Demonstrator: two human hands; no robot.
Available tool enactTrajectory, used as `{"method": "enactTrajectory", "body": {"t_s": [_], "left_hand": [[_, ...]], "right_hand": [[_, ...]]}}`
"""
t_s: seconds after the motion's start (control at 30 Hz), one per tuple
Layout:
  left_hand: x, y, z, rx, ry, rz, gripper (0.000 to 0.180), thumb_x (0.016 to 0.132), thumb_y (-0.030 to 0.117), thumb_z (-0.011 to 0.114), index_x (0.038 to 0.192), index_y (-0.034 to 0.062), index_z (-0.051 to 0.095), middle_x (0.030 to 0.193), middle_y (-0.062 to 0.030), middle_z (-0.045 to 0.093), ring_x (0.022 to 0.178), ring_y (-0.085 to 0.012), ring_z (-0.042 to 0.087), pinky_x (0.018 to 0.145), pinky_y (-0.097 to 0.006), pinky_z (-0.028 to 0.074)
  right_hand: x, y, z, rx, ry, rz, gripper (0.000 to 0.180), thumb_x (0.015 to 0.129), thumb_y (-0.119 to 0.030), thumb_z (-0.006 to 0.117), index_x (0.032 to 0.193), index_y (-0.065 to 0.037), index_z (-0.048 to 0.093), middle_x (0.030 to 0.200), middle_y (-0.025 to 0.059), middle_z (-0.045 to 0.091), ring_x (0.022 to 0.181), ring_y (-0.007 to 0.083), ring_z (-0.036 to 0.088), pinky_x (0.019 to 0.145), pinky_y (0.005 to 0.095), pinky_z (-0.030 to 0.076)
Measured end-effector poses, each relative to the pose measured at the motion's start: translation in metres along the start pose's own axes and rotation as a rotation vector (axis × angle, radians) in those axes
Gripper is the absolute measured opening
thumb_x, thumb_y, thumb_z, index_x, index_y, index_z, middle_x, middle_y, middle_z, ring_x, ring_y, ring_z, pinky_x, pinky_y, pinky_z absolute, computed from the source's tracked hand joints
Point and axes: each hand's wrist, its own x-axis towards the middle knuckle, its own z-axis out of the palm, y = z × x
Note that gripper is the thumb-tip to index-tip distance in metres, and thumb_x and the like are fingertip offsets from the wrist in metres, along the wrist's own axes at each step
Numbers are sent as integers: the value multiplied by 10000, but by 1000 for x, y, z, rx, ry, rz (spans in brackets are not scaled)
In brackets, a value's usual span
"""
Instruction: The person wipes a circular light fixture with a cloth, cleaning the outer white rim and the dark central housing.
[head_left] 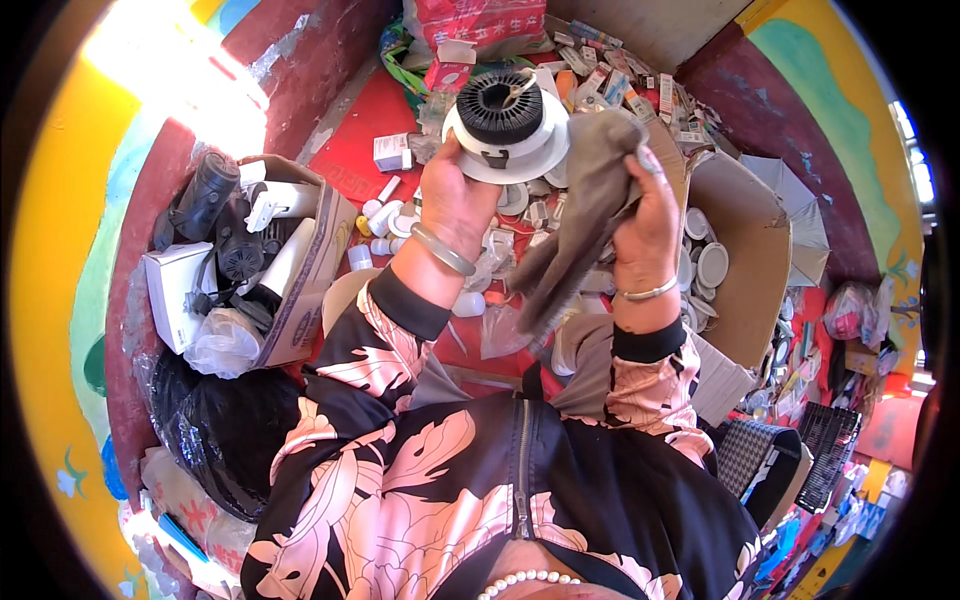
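Note:
My left hand (452, 195) holds up a round white downlight fixture (505, 125) with a black ribbed heat sink on its back, gripping it at the lower left rim. My right hand (645, 225) clutches a grey cloth (585, 215) and presses it against the fixture's right side. The cloth hangs down between my forearms. A pale bangle sits on my left wrist and a thin silver bracelet on my right. Both sleeves are black with pink leaf print.
A cardboard box (315, 270) at the left holds black and white lamp parts. A larger cardboard box (750, 250) at the right holds white round fixtures. Small white parts and packets litter the red surface (350, 150). Black bags (225, 420) lie lower left.

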Motion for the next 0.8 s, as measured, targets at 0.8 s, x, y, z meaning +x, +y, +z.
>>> {"method": "enactTrajectory", "body": {"t_s": [0.8], "left_hand": [[-18,-23,3,105,-211,-222,348,975,188,383,1264,8,449,1236,-132,548,1134,-251,532,1006,-391,400]], "right_hand": [[-19,9,20,-1104,-145,-792,586,767,93,421,1346,25,365,1192,205,543,1148,304,491,979,352,351]]}}
